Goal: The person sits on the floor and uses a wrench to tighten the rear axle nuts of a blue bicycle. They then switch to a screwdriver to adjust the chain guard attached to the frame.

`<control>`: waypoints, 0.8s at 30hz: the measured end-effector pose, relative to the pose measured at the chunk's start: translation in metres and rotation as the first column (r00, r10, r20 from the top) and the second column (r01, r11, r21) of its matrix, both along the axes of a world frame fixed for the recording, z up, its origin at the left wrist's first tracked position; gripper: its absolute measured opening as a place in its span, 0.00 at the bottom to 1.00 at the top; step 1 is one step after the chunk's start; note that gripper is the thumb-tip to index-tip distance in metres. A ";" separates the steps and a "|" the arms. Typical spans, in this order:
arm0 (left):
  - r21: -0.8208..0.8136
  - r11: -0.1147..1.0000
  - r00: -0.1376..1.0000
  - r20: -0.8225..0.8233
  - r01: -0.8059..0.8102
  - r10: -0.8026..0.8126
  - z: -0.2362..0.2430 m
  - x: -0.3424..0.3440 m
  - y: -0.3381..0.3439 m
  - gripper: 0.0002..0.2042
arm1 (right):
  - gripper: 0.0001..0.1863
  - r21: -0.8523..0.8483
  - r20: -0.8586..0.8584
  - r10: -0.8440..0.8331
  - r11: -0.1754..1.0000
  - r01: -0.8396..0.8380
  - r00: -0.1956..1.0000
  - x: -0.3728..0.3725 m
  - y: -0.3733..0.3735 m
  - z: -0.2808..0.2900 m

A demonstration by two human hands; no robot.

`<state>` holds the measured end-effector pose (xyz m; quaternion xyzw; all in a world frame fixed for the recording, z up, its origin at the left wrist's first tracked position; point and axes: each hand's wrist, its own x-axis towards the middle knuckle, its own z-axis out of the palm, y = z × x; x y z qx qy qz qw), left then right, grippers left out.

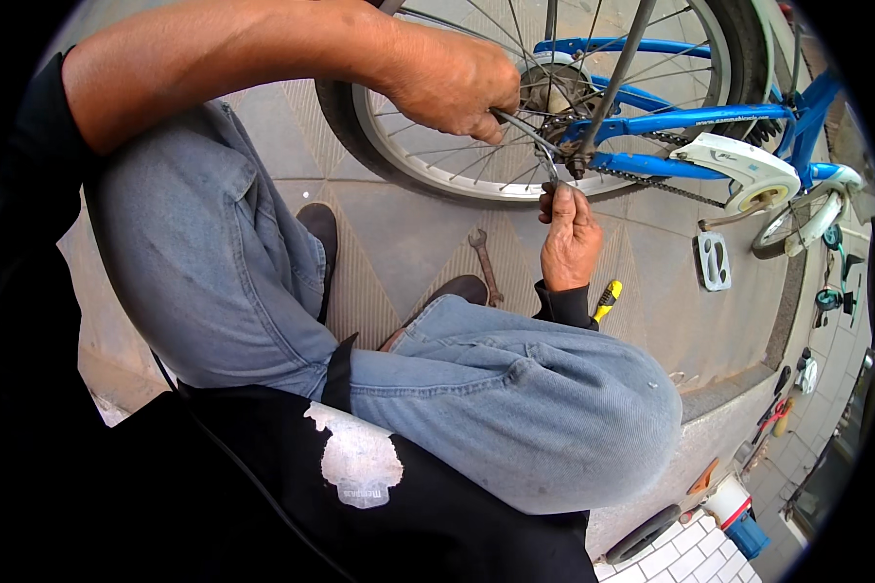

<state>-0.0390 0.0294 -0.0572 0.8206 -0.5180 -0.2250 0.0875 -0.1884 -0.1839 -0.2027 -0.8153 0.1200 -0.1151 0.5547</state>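
Observation:
My left hand (467, 92) is closed on a slender grey metal piece (525, 126) beside the rear hub (554, 92) of a blue bicycle (651, 124). Just below the axle nut (577, 160), my right hand (568, 233) pinches a small metal item (551, 167), possibly a tool, that meets the grey piece; its exact shape is unclear. The spoked rear wheel (437, 185) and chain (656, 184) surround the work. An open-ended wrench (484, 267) lies on the paving between my shoes, and a yellow-handled tool (609, 299) lies right of my right wrist.
My bent knees (593, 408) are below the wheel. The white chain guard (719, 155), pedal (712, 260) and front wheel (783, 228) extend rightward. A paving edge (783, 335) runs at the right, with scattered tools (778, 408) and a white and blue container (734, 515) beyond.

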 end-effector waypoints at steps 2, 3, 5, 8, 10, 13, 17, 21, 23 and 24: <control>-0.034 0.999 1.000 0.003 0.009 -0.009 -0.002 0.000 0.000 0.16 | 0.17 0.081 0.019 0.024 0.996 -0.025 1.000 0.001 -0.005 -0.002; -0.005 1.000 1.000 -0.012 -0.011 0.011 -0.001 0.000 0.001 0.16 | 0.17 0.108 0.003 0.034 0.994 -0.034 0.999 0.001 -0.006 0.003; 0.047 0.997 0.998 -0.039 -0.054 0.056 0.005 -0.003 0.000 0.16 | 0.18 0.130 -0.078 0.058 0.990 -0.048 0.995 0.002 -0.007 0.020; 0.011 1.000 1.000 -0.005 -0.001 0.001 0.004 0.000 0.001 0.16 | 0.19 0.119 -0.274 0.068 0.992 -0.036 0.959 0.000 -0.008 0.053; 0.017 1.000 1.000 -0.007 -0.009 0.009 0.001 0.000 0.000 0.16 | 0.19 0.240 -0.376 0.125 0.970 -0.034 0.918 0.003 -0.012 0.069; 0.003 1.000 1.000 -0.014 -0.018 0.018 -0.004 0.001 0.002 0.16 | 0.20 0.389 -0.481 0.176 0.921 0.029 0.859 0.009 -0.020 0.088; 0.047 0.998 0.999 -0.030 -0.040 0.041 0.003 -0.001 0.002 0.16 | 0.18 0.478 -0.450 0.188 0.876 0.057 0.873 0.007 -0.025 0.085; 0.010 1.000 0.999 -0.044 0.007 -0.006 0.009 0.000 -0.003 0.15 | 0.16 0.483 -0.334 0.096 0.872 0.083 0.938 -0.003 -0.026 0.053; -0.016 1.000 0.998 -0.059 0.008 -0.009 0.000 0.006 -0.004 0.15 | 0.17 0.502 -0.278 0.137 0.864 0.022 0.951 -0.005 -0.027 0.032; 0.018 1.000 0.997 -0.078 -0.020 0.021 0.000 0.005 -0.004 0.16 | 0.17 0.546 -0.253 0.177 0.837 -0.010 0.951 -0.002 -0.025 0.019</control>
